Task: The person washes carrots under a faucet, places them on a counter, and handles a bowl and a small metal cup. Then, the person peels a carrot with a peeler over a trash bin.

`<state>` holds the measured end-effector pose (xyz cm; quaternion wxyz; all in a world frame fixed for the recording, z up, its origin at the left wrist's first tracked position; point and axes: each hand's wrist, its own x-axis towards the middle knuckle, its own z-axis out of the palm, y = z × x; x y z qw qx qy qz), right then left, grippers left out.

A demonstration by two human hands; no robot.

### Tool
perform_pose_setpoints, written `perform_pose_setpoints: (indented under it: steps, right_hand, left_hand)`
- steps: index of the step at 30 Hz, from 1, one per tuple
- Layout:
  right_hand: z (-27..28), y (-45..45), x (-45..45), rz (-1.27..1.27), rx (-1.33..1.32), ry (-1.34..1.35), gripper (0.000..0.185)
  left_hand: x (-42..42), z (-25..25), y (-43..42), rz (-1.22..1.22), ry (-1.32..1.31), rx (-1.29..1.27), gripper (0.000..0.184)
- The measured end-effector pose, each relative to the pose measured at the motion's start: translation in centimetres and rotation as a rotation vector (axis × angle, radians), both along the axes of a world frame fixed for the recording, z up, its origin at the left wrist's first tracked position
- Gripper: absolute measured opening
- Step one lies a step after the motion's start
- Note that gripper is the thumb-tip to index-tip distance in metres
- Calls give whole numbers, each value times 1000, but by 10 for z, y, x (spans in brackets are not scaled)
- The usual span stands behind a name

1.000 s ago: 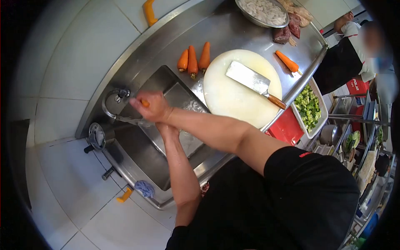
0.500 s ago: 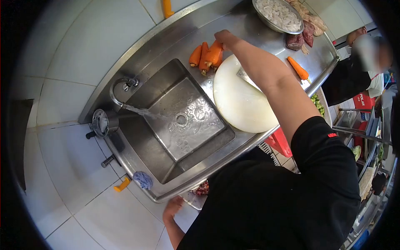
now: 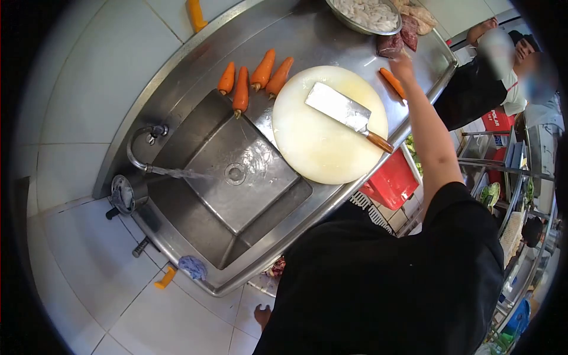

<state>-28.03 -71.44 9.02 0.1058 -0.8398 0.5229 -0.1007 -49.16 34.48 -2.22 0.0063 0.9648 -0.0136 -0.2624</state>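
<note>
Right grip blurred near the red meat, metal bowl cropped by top edge

Four orange carrots between eleven and twelve o'clock; a cream board at one; red container at three; dark-lined white tiles at eight.

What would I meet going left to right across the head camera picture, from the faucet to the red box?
Faucet, crumpled bluish cloth, group of four carrots, round white board, the person's right hand, red box.
</note>
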Motion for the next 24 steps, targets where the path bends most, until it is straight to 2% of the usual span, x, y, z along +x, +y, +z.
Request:
perform_pose_setpoints:
  steps: [1,2,3,4,5,6,7,8,9,11,12,13,14,15,16,17,18,20,22,23,24]
  right_hand:
    - [2,-1,-28,-202,38,51,51]
    - [-2,1,-52,-189,76,109,58]
    - [-12,-3,-70,-166,114,166,66]
    - [-36,-20,-90,-98,259,207,74]
    - [-58,-21,-99,-19,232,305,78]
    - [-59,-5,-96,64,180,478,73]
    - [-52,13,-99,14,208,284,67]
    - [-54,18,-101,-21,203,254,64]
    - [-57,26,-98,-111,185,216,58]
    - [-89,5,-115,-88,226,98,48]
    - [-99,-4,-122,-100,269,30,43]
    - [-70,16,-114,-172,395,-92,41]
    - [-16,55,-96,-239,517,-209,38]
    - [10,79,-86,-258,534,-458,29]
    - [37,99,-78,-243,525,-448,29]
    - [64,118,-71,-189,608,-676,28]
    - [86,138,-61,-129,694,-904,27]
    - [113,184,-35,-44,822,-1012,32]
    - [111,227,-7,65,1055,-950,42]
    - [114,267,25,45,1069,-893,44]
    - [99,293,44,187,1205,-719,46]
  left_hand:
    - [34,30,-25,77,112,17,30]
    - [74,67,-57,151,223,43,30]
    - [103,84,-81,92,72,88,27]
    - [130,102,-105,39,-79,140,27]
    - [164,117,-126,20,-302,-165,27]
    - [203,138,-165,120,-371,-368,25]
    - [241,151,-197,192,-372,-364,24]
    - [278,145,-220,196,-452,-626,25]
    - [315,136,-240,438,-286,-871,24]
    - [387,130,-310,727,-113,-1230,30]
    - [423,123,-336,758,71,-1428,34]
    - [457,108,-359,861,179,-1608,32]
    - [494,84,-371,942,288,-1739,29]
    - [529,60,-383,1092,326,-1817,22]
    - [564,21,-382,1166,294,-1969,20]
    - [585,-8,-379,1241,254,-2120,17]
    - [588,-11,-386,1260,243,-2131,17]
    - [585,-2,-400,1449,213,-2011,20]
    - [567,2,-404,1402,286,-1938,27]
    - [556,5,-405,1352,368,-1851,34]
    - [547,9,-406,1360,461,-1862,41]
